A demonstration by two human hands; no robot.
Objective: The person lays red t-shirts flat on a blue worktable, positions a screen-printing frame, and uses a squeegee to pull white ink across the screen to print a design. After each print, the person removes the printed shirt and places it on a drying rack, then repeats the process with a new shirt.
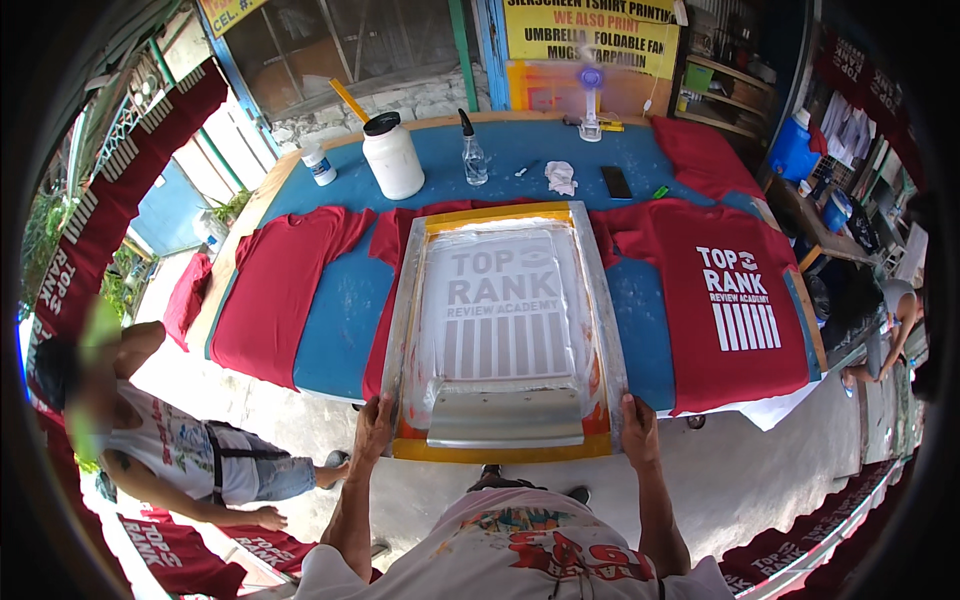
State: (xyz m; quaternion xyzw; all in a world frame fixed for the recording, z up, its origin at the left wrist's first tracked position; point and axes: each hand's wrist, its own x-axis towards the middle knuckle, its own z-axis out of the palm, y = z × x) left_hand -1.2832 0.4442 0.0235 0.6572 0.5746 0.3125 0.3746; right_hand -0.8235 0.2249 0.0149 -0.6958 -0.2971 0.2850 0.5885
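Observation:
Between my hands is a silkscreen frame (pixel 612 345) with white ink spread over its mesh and a printed design showing through. My left hand (pixel 374 428) grips the frame's near left side, and my right hand (pixel 640 428) grips the near right side. A wide metal squeegee (pixel 505 418) lies inside the frame at its near end. Under the frame is a dark red T-shirt (pixel 385 240), mostly hidden. To the right lies a red T-shirt with a white print (pixel 735 290); on the left, a plain red T-shirt (pixel 285 290).
On the blue table (pixel 335 340) stand a white ink tub (pixel 393 160), a small white jar (pixel 320 165), a spray bottle (pixel 474 155) and a small fan (pixel 590 105). A phone (pixel 616 182) and crumpled cloth (pixel 561 178) lie nearby. Another person (pixel 190 450) is at the left. Printed red shirts (pixel 150 120) hang around.

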